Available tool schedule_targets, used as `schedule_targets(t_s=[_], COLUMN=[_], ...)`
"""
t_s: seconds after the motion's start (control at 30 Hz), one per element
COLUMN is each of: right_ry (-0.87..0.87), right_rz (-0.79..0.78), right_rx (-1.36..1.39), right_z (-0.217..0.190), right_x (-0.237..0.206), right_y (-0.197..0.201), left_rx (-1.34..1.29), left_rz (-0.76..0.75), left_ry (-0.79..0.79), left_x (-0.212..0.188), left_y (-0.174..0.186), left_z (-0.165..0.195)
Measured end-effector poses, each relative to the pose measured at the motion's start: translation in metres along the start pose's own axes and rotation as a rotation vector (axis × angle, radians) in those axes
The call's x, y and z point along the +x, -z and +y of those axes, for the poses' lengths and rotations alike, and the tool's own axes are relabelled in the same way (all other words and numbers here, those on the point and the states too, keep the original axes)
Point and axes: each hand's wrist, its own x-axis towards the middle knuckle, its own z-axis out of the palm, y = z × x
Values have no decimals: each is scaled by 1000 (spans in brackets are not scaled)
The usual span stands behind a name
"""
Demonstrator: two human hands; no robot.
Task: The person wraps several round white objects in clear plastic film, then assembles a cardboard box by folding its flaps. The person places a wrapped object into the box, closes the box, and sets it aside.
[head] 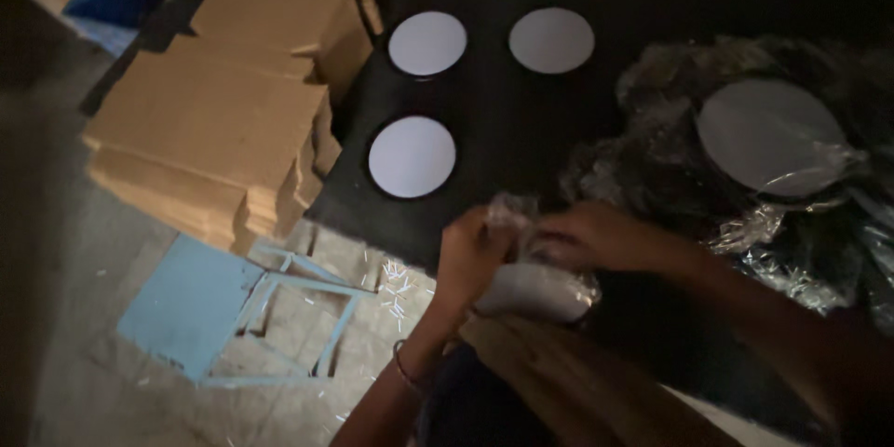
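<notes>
— What's to your left?
— Stacked cardboard sheets (214, 121), then three white discs (412, 156) on the black mat (503, 130).
— And your hands?
— My left hand (468, 256) and right hand (587, 237) both pinch the plastic-wrapped disc (535, 291) over my lap.

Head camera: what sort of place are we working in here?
Probably a small packing workshop, worked at floor level. A stack of flat brown cardboard boxes lies beside a black mat with round white discs, and crumpled clear plastic wrapping is heaped nearby.
</notes>
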Motion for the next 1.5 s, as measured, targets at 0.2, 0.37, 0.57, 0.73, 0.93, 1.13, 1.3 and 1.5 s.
schedule_targets(t_s=[0.2, 0.37, 0.57, 0.73, 0.93, 1.13, 1.3, 1.5], right_ry=[-30, -62, -64, -13, -40, -60, -230, -104], right_rz=[83, 103, 102, 126, 101, 114, 42, 176], right_rx=[-12, 211, 260, 174, 159, 222, 337, 244], right_z=[6, 6, -5, 4, 20, 4, -18, -58], right_x=[7, 4, 5, 6, 3, 1, -1, -28], right_y=[-10, -7, -1, -9, -16, -6, -1, -8], left_rx=[289, 159, 478, 351, 259, 424, 371, 659], left_rz=[16, -389, -390, -474, -376, -488, -549, -505], left_ry=[-337, -400, -617, -184, -493, -647, -523, -62], left_x=[9, -4, -5, 21, 34, 23, 5, -8], left_y=[8, 31, 23, 21, 24, 34, 50, 27], left_z=[36, 64, 48, 29, 28, 28, 38, 17])
